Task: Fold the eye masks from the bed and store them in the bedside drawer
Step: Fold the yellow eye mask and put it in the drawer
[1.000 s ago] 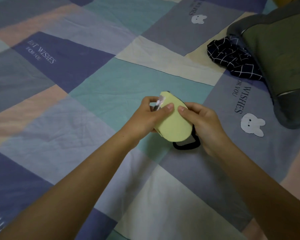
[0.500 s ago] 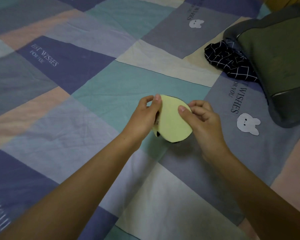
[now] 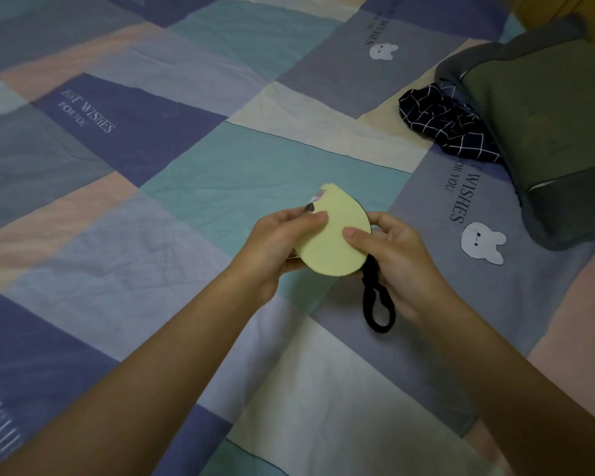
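I see both hands holding a pale yellow eye mask (image 3: 335, 235) just above the bed (image 3: 220, 166), near the middle of my view. The mask is folded into a rounded half shape, its flat yellow face turned up toward me.

My left hand (image 3: 279, 242) grips the mask's left edge: the thumb presses on the yellow face, and the other fingers (image 3: 289, 214) curl behind it, so the hand is pinching the mask. A small patterned bit of the mask's front peeks out at the top, just above that thumb.

My right hand (image 3: 395, 259) pinches the right edge, thumb on top and the other fingers wrapped behind. The mask sits between the two thumbs, touching both.

The black strap (image 3: 378, 304) hangs from under the mask's lower right edge, running down along the right palm and ending in a loop. I cannot tell whether the loop touches the quilt.

Well apart to the upper right lie a dark checked cloth (image 3: 443, 121) and, beside it, a grey-green pillow (image 3: 547, 125).
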A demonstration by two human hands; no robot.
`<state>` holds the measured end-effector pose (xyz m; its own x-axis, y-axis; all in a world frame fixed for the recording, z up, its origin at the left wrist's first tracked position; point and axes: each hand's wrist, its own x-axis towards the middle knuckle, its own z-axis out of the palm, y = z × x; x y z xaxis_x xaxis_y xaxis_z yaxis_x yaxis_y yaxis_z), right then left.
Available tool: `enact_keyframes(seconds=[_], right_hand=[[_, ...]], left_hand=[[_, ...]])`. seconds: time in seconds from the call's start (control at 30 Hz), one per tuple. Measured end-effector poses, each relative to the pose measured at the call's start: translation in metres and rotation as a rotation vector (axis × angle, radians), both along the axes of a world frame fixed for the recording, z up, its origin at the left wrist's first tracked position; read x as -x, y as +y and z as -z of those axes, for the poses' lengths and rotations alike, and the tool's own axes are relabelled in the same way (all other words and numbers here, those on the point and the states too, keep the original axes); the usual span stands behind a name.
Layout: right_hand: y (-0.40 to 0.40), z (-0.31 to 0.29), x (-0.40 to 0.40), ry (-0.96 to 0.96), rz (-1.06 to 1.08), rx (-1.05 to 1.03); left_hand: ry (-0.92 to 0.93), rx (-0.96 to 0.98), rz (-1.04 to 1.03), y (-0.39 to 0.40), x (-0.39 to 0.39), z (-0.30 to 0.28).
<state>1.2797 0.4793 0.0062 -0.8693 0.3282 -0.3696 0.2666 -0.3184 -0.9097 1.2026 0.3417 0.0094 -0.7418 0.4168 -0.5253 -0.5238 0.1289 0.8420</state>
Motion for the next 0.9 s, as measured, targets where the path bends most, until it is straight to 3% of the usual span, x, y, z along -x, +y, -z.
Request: enact_keyframes(seconds=[0.1, 0.33, 0.37, 0.47, 0.53, 0.57, 0.67, 0.7, 0.73, 0.8, 0.9], right_hand=[[0.001, 0.003, -0.005, -0.026, -0.032, -0.153], [0.008, -0.007, -0.02, -0.1, -0.221, -0.208], [0.008, -0.01, -0.02, -0.078, -0.198, -0.104], [0.007, -0.019, -0.018, 0.129, -0.035, 0.51], [0.009, -0.015, -0.013, 0.187, 0.041, 0.589], [0.009, -0.01, -0.01, 0.136, 0.037, 0.437], [-0.003, -0.004, -0.016, -0.188, -0.221, -0.462], [-0.006, -0.003, -0.019, -0.267, -0.323, -0.597], [-0.008, -0.003, -0.022, -0.295, -0.401, -0.591], [-0.013, -0.009, -0.029, -0.23, -0.422, -0.253], [-0.016, -0.02, -0.028, -0.002, -0.122, 0.355]], left_hand=[[0.035, -0.01, -0.063, -0.004, 0.001, 0.002], [0.107, 0.057, -0.195, -0.019, 0.008, -0.002], [0.113, 0.082, -0.21, -0.022, 0.01, -0.003], [0.157, 0.18, -0.199, -0.029, 0.011, -0.002], [0.175, 0.195, -0.163, -0.033, 0.008, -0.003], [0.173, 0.182, -0.152, -0.035, 0.006, -0.004], [0.189, 0.104, -0.234, -0.044, 0.004, -0.008], [0.195, 0.085, -0.306, -0.048, 0.006, -0.008], [0.204, 0.081, -0.382, -0.053, 0.008, -0.008], [0.244, 0.132, -0.485, -0.063, 0.01, -0.005], [0.279, 0.216, -0.495, -0.077, 0.006, 0.001]])
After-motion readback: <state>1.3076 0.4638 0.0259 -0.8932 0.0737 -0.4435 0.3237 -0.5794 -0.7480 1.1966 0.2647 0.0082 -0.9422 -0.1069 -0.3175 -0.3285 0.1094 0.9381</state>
